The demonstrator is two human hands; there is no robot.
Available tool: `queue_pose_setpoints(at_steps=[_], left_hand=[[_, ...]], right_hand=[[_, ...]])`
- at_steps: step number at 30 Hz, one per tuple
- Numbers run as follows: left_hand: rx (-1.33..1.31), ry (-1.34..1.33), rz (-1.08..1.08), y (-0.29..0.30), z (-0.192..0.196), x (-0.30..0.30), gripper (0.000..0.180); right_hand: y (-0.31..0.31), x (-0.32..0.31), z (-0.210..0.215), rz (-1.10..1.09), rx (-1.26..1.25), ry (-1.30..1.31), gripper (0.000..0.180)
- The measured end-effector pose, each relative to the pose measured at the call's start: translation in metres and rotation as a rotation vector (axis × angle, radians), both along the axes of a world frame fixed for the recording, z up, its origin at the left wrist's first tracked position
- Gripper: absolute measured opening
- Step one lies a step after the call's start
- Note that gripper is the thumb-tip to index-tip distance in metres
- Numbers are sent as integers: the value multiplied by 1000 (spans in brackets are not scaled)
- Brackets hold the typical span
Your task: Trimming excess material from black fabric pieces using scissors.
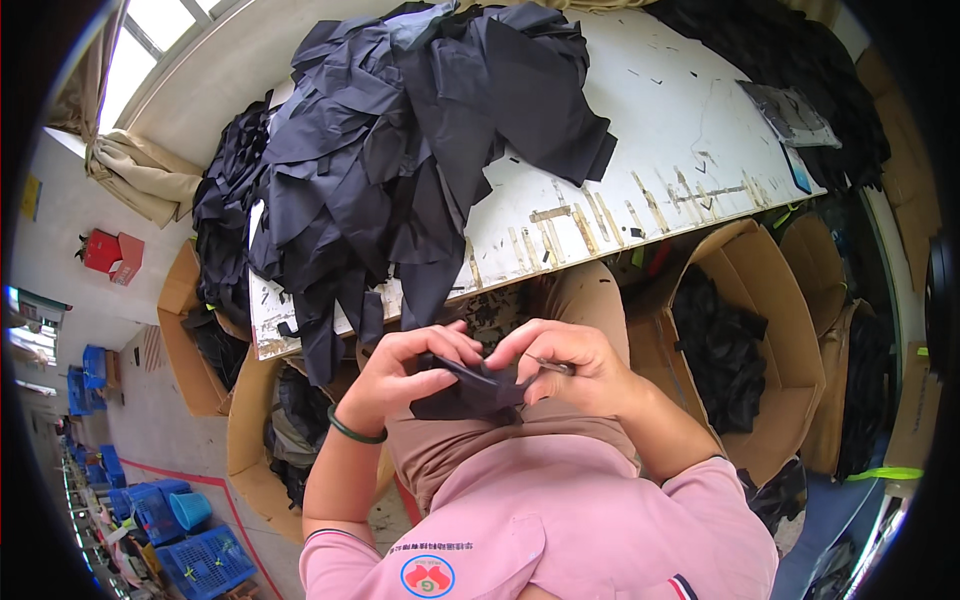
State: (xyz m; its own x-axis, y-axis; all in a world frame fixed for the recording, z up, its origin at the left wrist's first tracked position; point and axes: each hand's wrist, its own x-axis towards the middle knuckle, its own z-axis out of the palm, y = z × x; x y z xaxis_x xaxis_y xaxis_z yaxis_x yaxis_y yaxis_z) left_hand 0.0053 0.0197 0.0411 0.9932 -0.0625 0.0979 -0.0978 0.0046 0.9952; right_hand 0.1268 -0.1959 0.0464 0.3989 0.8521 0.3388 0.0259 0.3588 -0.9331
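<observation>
A piece of black fabric (468, 392) is held over my lap, between both hands. My left hand (408, 372) is closed on its left part, thumb in front and fingers bent behind. At its right edge, my right hand (575, 365) pinches the cloth with thumb and index finger. A slim metal tool (552, 366) lies across that same hand, gripped in it; its exact kind is too small to make out. Just beyond my hands, a large heap of black fabric pieces (390, 150) hangs over the edge of the white table (660, 120).
Cardboard boxes with black fabric stand close by: one at the right (790, 340), another at the left (250, 440). A clear plastic packet (790, 112) lies on the table's far right. Blue plastic crates (205, 562) sit on the floor at lower left.
</observation>
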Motion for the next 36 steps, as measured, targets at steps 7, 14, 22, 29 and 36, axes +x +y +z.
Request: queue_pose_setpoints(at_steps=[7,14,22,29,36], left_hand=[[-603,336,-112,-44,-52,16,32],[87,-134,355,-34,-21,5,25],[-82,-47,345,-55,-18,-8,20],[-141,-59,391,-55,-15,-5,15],[-426,-15,321,-54,-24,-6,10]], right_hand=[[17,-11,-6,27,90,-57,14],[7,-3,-15,-204,-150,26,13],[16,-4,-21,-155,-200,199,14],[14,-5,-9,-111,-269,376,9],[8,-11,-10,37,-339,868,17]])
